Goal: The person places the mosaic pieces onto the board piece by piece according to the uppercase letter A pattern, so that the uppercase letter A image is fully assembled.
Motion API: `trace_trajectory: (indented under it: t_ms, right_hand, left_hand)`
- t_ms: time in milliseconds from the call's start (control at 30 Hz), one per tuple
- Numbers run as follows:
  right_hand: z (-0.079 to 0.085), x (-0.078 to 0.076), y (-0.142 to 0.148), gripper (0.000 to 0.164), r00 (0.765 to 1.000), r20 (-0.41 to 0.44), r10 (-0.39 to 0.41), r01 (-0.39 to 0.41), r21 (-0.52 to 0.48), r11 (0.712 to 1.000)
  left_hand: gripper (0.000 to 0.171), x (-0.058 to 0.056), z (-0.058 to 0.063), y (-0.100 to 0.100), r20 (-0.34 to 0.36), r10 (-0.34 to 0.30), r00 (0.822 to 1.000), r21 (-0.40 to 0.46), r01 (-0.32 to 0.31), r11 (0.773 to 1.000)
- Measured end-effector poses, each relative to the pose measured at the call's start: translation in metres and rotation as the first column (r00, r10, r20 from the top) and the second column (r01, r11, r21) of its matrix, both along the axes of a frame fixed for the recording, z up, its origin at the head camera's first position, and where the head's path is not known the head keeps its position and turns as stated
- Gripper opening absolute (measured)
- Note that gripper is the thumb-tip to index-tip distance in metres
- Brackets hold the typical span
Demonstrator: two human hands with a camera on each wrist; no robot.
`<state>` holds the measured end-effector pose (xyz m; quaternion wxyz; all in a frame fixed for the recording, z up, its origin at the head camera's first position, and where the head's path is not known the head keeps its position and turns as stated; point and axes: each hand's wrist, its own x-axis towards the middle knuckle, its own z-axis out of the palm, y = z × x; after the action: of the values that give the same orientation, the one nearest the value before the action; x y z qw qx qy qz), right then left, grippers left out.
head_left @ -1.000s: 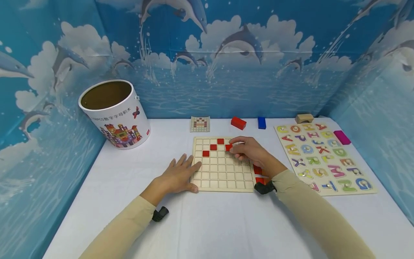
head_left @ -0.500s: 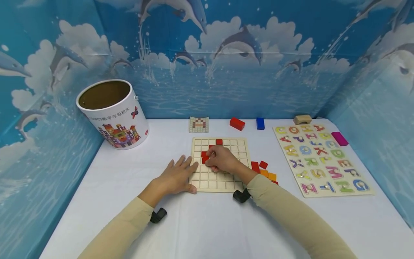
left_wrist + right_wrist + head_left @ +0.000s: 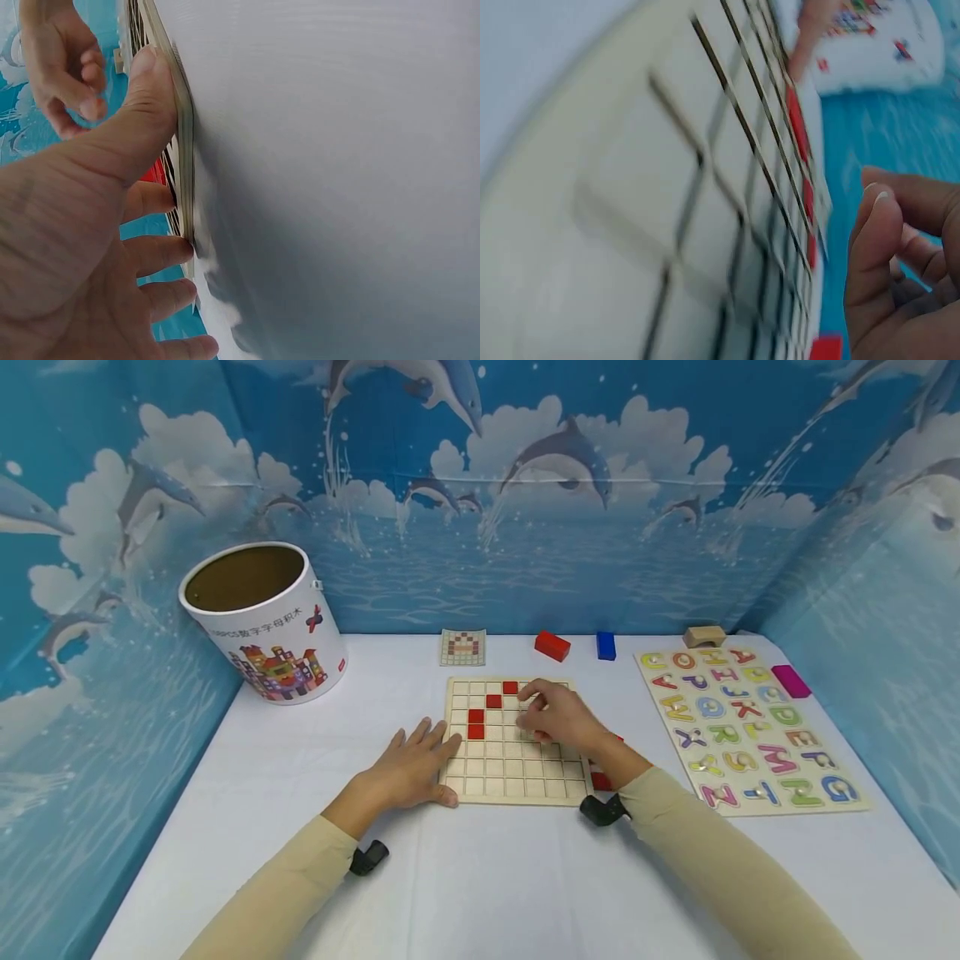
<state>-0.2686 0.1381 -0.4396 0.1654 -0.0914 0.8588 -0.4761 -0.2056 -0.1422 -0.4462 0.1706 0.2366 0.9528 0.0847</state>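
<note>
Plainly, nearest of all, the beige sleeves (image 3: 262,885) reached in from the bottom of the frame over a white cloth (image 3: 465,893). The left hand (image 3: 412,766) lay spread, its extended fingers touching the left edge of the grid board (image 3: 504,768) at mid-frame; had it lifted or leaned sideways, the board could probably have slid or turned.

Just off the board's lower right corner lay loose red tiles (image 3: 602,781), partly hidden by the arm. The black wrist camera (image 3: 603,811) sat so near them that a low sweep of the forearm might have scattered some.

The right hand (image 3: 561,720) hung over the board's right half, loosely curled and relaxed (I saw nothing between thumb and forefinger in either view). Toward the board's upper left, four red tiles (image 3: 476,731) filled cells, stepping down leftward from the top row, the lowest two in one column; a brushing fingertip could perhaps have tipped one out.

Beyond, the letter board (image 3: 757,810) lay at right, the bucket (image 3: 277,631) stood at left, and a small card (image 3: 462,647), a red block (image 3: 552,646) and a blue block (image 3: 606,646) lined the table's far side. A dolphin backdrop (image 3: 420,581) closed off the top.
</note>
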Motion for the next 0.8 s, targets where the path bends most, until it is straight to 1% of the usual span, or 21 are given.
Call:
trace_trajectory:
  t_ms: [67,133,233,300,400,533,700,800]
  right_hand:
    - [0.006,0.001,0.031,0.042,0.999,0.012,-0.038,0.039,-0.022,0.999]
    - [0.007,0.002,0.061,0.045,0.996,0.033,-0.088,0.089,-0.023,0.996]
    - [0.006,0.007,0.096,0.048,0.989,0.060,-0.138,0.136,0.032,0.990]
    - [0.003,0.012,0.112,0.048,0.983,0.083,-0.161,0.157,0.056,0.986]
    - [-0.004,0.018,0.125,0.047,0.978,0.114,-0.172,0.165,0.072,0.984]
    - [-0.012,0.021,0.129,0.046,0.979,0.122,-0.161,0.148,0.107,0.983]
    - [-0.017,0.024,0.132,0.046,0.986,0.106,-0.126,0.109,0.153,0.982]
    - [-0.018,0.024,0.132,0.045,0.988,0.096,-0.118,0.101,0.170,0.980]
  left_hand:
    - [0.102,0.000,0.000,0.001,0.001,0.002,1.000,-0.004,-0.002,1.000]
    - [0.102,0.000,0.000,0.002,0.004,0.002,1.000,-0.009,-0.002,1.000]
    - [0.103,0.001,0.001,0.003,0.015,-0.002,1.000,-0.013,0.002,1.000]
    - [0.102,0.001,0.002,0.003,0.020,-0.005,1.000,-0.007,0.005,1.000]
    - [0.102,0.002,0.003,0.003,0.018,0.000,1.000,-0.008,0.000,1.000]
    - [0.101,0.002,0.004,0.000,0.004,0.006,1.000,-0.008,-0.006,1.000]
    - [0.101,0.001,0.001,0.001,0.007,-0.006,1.000,0.001,0.006,1.000]
    - [0.101,0.000,0.000,0.002,0.010,-0.004,1.000,-0.012,0.004,1.000]
